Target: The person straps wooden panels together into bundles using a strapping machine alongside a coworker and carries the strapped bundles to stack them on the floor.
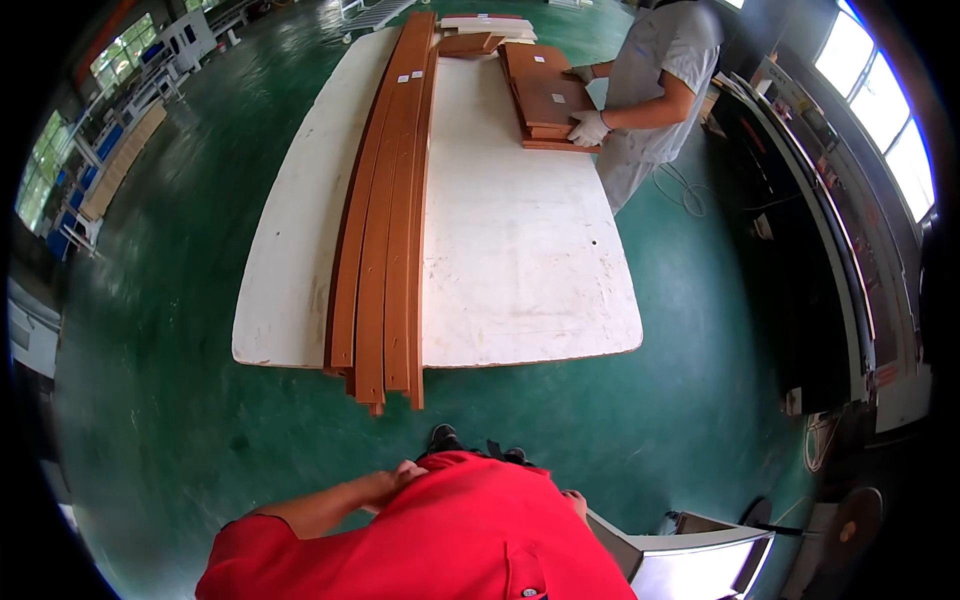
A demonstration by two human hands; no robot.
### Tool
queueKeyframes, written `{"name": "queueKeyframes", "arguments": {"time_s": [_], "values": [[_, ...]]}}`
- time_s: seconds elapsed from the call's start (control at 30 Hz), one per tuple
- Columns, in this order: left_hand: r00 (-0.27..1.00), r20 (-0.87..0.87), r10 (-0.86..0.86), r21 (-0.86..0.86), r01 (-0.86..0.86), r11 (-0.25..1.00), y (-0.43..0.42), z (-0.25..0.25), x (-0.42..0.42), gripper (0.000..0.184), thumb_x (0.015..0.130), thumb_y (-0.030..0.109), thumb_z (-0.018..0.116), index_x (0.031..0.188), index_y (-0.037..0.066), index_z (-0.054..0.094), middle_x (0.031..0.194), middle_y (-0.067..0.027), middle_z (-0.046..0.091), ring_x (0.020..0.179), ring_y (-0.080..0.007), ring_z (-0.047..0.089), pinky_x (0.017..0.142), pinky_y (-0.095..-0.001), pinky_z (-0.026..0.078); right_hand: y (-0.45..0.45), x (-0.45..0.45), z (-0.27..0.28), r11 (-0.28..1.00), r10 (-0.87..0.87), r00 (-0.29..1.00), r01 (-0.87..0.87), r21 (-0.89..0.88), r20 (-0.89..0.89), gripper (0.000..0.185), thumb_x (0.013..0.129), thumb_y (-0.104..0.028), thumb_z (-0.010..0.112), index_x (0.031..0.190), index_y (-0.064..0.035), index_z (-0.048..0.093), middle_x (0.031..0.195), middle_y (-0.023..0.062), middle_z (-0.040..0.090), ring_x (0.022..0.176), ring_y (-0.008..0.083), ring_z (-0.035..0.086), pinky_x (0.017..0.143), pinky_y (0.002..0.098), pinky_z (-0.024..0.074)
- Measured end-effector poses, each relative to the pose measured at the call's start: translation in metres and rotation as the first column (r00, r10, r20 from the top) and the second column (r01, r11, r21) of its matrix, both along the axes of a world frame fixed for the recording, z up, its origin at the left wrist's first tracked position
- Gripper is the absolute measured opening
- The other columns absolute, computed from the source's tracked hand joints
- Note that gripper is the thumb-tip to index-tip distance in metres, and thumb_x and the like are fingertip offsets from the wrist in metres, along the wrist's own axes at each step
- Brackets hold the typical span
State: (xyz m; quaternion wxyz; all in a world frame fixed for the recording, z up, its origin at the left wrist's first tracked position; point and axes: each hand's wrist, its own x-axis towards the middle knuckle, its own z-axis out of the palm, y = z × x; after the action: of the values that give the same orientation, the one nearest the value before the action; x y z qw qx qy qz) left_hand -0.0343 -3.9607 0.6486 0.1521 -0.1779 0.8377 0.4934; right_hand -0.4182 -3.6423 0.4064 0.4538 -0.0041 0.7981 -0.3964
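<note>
My left hand is at my waist, against the front of the red shirt. Its fingers look curled, and the shirt partly covers them, so what they hold, if anything, is hidden. Of my right hand, only a small part shows at the shirt's right side; its fingers are mostly hidden. Neither hand touches the long reddish-brown boards, which lie lengthwise on the white table ahead of me. Their near ends stick out past the table's front edge. Small white labels are on the boards.
Across the table, a person in grey has gloved hands on a stack of brown panels. Shorter brown pieces lie at the far end. A white-topped cabinet stands close at my right. A long dark machine lines the right side.
</note>
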Motion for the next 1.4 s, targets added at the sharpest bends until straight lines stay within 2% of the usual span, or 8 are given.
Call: {"name": "queueKeyframes", "arguments": {"time_s": [0.33,0.57,0.67,0.9,1.1,1.2,1.3,1.4], "values": [[0.998,0.049,0.031,-0.019,-0.03,0.999,0.0,-0.015,0.007,0.081,0.077,0.032,0.07,0.141,0.014,0.024,0.137,-0.0168,0.033,0.11,-0.0436,0.054,0.093,-0.0459,0.047,0.004,-0.018,-0.014,0.997,-0.077,0.986,0.072,0.037,0.148,0.02,0.085,-0.017,0.067,0.098,-0.0022,0.07,0.091,0.0062,0.07,0.081,0.0139,0.063,0.072,0.0271,0.0506],[0.997,0.077,0.013,-0.054,-0.009,0.998,0.004,-0.035,0.01,0.08,0.077,0.032,0.07,0.14,0.011,0.027,0.139,-0.0175,0.033,0.112,-0.0419,0.054,0.094,-0.0455,0.047,-0.025,-0.012,0.027,0.998,-0.059,0.993,0.056,0.033,0.102,0.02,0.085,-0.014,0.067,0.1,0.0001,0.068,0.088,0.008,0.069,0.08,0.0166,0.064,0.071,0.0294,0.0516],[0.989,0.137,0.048,-0.023,-0.045,0.999,-0.003,-0.008,0.003,0.08,0.076,0.033,0.071,0.14,0.011,0.028,0.139,-0.0171,0.033,0.112,-0.0405,0.054,0.094,-0.0459,0.047,0.032,-0.035,-0.106,0.995,-0.081,0.98,0.09,-0.042,0.18,0.021,0.085,-0.013,0.067,0.101,0.0008,0.067,0.087,0.0083,0.068,0.079,0.0174,0.064,0.071,0.0302,0.0519],[0.997,0.065,0.036,-0.044,-0.033,0.998,-0.005,-0.024,0.013,0.088,0.072,0.033,0.075,0.142,0.018,0.023,0.137,-0.0152,0.034,0.111,-0.0401,0.055,0.092,-0.0483,0.048,0.019,-0.033,-0.081,0.996,0.073,0.997,-0.071,0.054,-0.037,0.021,0.084,-0.018,0.066,0.095,-0.0018,0.071,0.088,0.0067,0.07,0.08,0.0155,0.064,0.072,0.0296,0.0508],[0.998,0.044,0.042,-0.047,-0.04,0.998,-0.007,-0.03,0.015,0.092,0.07,0.033,0.077,0.142,0.019,0.023,0.137,-0.0141,0.033,0.109,-0.0406,0.056,0.091,-0.0493,0.048,0.007,-0.032,-0.071,0.995,0.075,0.997,-0.074,0.07,-0.01,0.021,0.084,-0.019,0.066,0.096,-0.0024,0.07,0.09,0.0069,0.07,0.082,0.0163,0.065,0.074,0.0301,0.0507],[0.999,0.033,0.042,-0.058,-0.04,0.998,-0.01,-0.022,0.012,0.091,0.07,0.032,0.077,0.142,0.018,0.023,0.136,-0.0144,0.034,0.108,-0.041,0.056,0.091,-0.0488,0.049,0.009,-0.03,-0.075,0.937,0.348,0.907,-0.344,0.059,-0.239,0.021,0.084,-0.019,0.065,0.097,-0.0036,0.071,0.096,0.0066,0.07,0.087,0.0167,0.065,0.075,0.0291,0.0503],[0.999,-0.004,0.05,-0.052,-0.05,0.997,-0.009,-0.029,0.014,0.087,0.072,0.032,0.075,0.142,0.019,0.024,0.135,-0.0146,0.035,0.107,-0.0416,0.056,0.09,-0.0485,0.049,0.006,-0.029,-0.076,0.981,0.181,0.98,-0.175,0.08,-0.081,0.021,0.085,-0.019,0.064,0.098,-0.0049,0.071,0.102,0.0064,0.069,0.092,0.0174,0.066,0.079,0.0281,0.05],[0.999,-0.021,0.047,-0.055,-0.048,0.997,-0.01,-0.029,0.015,0.086,0.073,0.033,0.074,0.142,0.019,0.024,0.135,-0.0144,0.036,0.107,-0.0419,0.056,0.09,-0.0484,0.048,0.008,-0.027,-0.08,0.942,0.335,0.924,-0.33,0.061,-0.185,0.021,0.085,-0.02,0.064,0.099,-0.0058,0.071,0.103,0.0064,0.069,0.093,0.0176,0.066,0.082,0.0277,0.0501]]}}
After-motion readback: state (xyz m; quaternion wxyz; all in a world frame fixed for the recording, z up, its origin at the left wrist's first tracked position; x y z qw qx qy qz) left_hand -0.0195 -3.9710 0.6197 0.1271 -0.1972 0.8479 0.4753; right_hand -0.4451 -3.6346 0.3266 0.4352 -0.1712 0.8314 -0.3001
